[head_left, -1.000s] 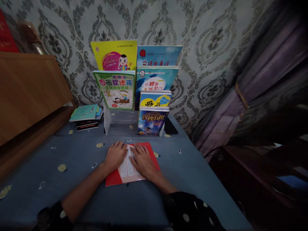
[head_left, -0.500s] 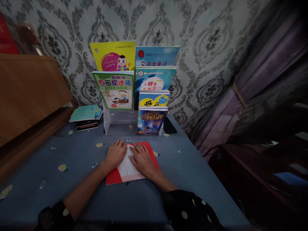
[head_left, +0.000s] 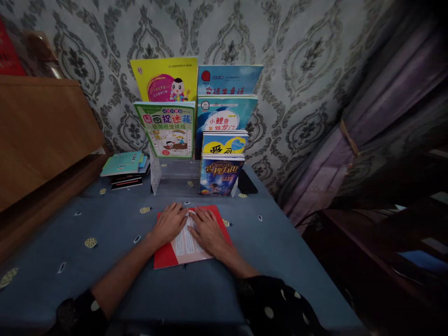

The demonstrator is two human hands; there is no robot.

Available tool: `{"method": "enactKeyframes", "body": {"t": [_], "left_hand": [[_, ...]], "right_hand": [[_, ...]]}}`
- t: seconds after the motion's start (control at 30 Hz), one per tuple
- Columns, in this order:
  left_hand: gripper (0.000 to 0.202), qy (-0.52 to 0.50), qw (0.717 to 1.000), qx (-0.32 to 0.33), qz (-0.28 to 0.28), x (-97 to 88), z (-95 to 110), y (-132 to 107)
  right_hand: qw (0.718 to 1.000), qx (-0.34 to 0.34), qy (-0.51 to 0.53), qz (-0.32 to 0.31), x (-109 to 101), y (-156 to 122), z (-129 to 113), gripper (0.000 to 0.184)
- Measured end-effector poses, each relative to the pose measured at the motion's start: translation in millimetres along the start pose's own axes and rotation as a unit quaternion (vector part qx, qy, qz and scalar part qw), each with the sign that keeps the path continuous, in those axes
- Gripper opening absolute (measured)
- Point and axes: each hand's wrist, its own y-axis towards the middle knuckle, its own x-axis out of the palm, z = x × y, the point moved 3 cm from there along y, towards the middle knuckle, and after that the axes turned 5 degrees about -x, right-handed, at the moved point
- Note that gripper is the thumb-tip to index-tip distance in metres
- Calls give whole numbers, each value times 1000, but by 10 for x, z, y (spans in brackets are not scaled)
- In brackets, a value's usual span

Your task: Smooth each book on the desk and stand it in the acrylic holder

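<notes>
A red book with a pale panel of printed text lies flat on the table in front of me. My left hand rests on its upper left part, palm down with the fingers stretched forward. On the upper right part lies my right hand, flat too, its fingers pointing away from me and slightly spread. Both hands touch the cover, and their fingertips come close together near the book's top edge. They hide much of the cover's upper half.
Behind the red book stands a clear stepped rack holding several upright books, among them a green one and a dark blue one. Left of it is a stack of books. A black flat object lies at right. A wooden cabinet borders the left.
My left hand has shifted slightly to the right across the book, towards my right hand. The book and my right hand stay in nearly the same place.
</notes>
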Motion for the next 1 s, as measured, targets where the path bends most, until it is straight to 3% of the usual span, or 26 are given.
{"method": "enactKeyframes", "body": {"t": [0.23, 0.53, 1.0], "left_hand": [[24, -1, 1000, -20, -6, -17, 35, -10], [32, -2, 1000, -17, -9, 4, 26, -19], [26, -36, 999, 6, 15, 79, 172, 106]], "right_hand": [[1000, -25, 15, -11, -51, -24, 30, 46], [997, 70, -7, -33, -169, -73, 111, 43], [999, 50, 0, 9, -140, -88, 152, 42]]}}
